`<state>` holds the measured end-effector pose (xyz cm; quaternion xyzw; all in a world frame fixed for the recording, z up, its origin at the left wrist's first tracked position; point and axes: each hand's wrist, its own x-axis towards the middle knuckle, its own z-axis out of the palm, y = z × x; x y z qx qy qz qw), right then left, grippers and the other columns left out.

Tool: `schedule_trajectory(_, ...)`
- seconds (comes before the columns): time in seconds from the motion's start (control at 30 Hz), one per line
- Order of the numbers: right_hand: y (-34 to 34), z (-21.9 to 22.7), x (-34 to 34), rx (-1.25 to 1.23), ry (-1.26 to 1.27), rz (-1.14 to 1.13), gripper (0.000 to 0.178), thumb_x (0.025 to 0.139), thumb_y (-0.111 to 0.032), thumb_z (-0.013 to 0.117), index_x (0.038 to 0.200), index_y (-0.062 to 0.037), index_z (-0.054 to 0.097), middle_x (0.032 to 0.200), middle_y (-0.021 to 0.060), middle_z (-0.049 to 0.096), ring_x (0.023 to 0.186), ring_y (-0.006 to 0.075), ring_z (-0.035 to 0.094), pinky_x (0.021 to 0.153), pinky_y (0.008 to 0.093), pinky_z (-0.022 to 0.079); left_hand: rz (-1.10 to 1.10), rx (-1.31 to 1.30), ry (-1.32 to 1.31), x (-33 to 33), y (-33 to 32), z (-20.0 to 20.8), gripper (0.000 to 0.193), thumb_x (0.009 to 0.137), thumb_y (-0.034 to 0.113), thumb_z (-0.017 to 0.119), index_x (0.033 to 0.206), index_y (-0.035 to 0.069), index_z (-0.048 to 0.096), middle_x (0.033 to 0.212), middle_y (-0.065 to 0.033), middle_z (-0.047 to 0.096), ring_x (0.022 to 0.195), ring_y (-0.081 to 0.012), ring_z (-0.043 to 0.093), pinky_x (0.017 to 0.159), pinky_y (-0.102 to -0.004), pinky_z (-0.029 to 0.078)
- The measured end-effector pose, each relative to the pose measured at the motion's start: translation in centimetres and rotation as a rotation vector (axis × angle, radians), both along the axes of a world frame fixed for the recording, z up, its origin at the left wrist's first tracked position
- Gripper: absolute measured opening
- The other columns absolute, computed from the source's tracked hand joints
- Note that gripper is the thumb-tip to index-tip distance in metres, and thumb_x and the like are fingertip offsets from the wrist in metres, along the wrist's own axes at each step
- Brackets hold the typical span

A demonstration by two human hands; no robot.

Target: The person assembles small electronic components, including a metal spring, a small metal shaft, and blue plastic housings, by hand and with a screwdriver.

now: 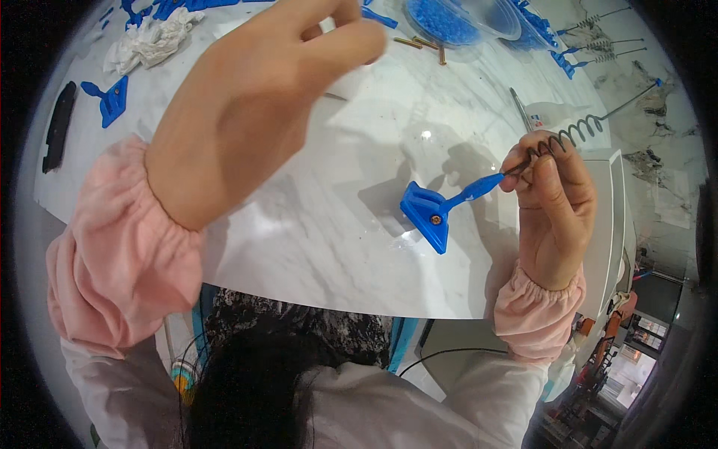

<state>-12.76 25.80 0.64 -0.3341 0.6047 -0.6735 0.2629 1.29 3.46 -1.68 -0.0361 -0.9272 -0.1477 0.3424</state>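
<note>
My right hand (557, 206) pinches a dark coiled wire spring (580, 133) between thumb and fingers. The spring's straight end runs up to the right and has a small blue tip. At its lower end it joins a blue plastic stem, which leads to a blue wedge-shaped bracket (426, 209) with a brass-coloured screw in it. The bracket hangs over the white table, left of this hand. My left hand (277, 97) is raised at the upper left with its fingers curled, near several brass screws (407, 43). What its fingertips hold, if anything, is hidden.
Blue granules fill a clear tub (441, 22) at the back. Crumpled white tissue (149, 41), a loose blue bracket (112, 101) and a black strip (60, 127) lie at left. A slim metal tool (520, 108) and more spring pieces (598, 45) are at right.
</note>
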Motion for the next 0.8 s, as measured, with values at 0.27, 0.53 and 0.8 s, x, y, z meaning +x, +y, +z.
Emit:
schedule_trajectory(0.27,0.3,0.0,-0.4,-0.057,-0.005,-0.013,0.020,0.090,-0.008,0.060,0.106,0.0041,0.061,0.100,0.0153,0.064,0.082,0.0222,0.064,0.069,0.0313,0.051,0.160,-0.140,-0.201,0.9,-0.8,1.7,0.038,0.070,-0.010,0.055,0.105,0.003,0.063,0.109,-0.0156,0.059,0.103,-0.0330,0.055,0.090,-0.0374,0.043)
schedule_trajectory(0.53,0.3,0.3,-0.5,-0.013,-0.008,-0.006,0.022,0.091,-0.012,0.060,0.106,0.0048,0.061,0.097,0.0156,0.064,0.077,0.0199,0.062,0.068,0.0285,0.049,-0.051,0.068,-0.086,-0.4,2.1,1.0,0.038,0.070,-0.010,0.059,0.103,0.008,0.066,0.106,-0.0121,0.061,0.098,-0.0291,0.057,0.083,-0.0348,0.044)
schedule_trajectory(0.8,0.5,0.3,-0.9,-0.037,-0.065,0.002,0.028,0.092,-0.014,0.057,0.110,0.0069,0.059,0.095,0.0178,0.064,0.079,0.0189,0.060,0.072,0.0293,0.048,-0.210,-0.030,-0.048,-0.7,0.8,0.5,0.029,0.065,-0.007,0.064,0.093,0.003,0.067,0.098,-0.0088,0.062,0.085,-0.0243,0.059,0.070,-0.0329,0.046)
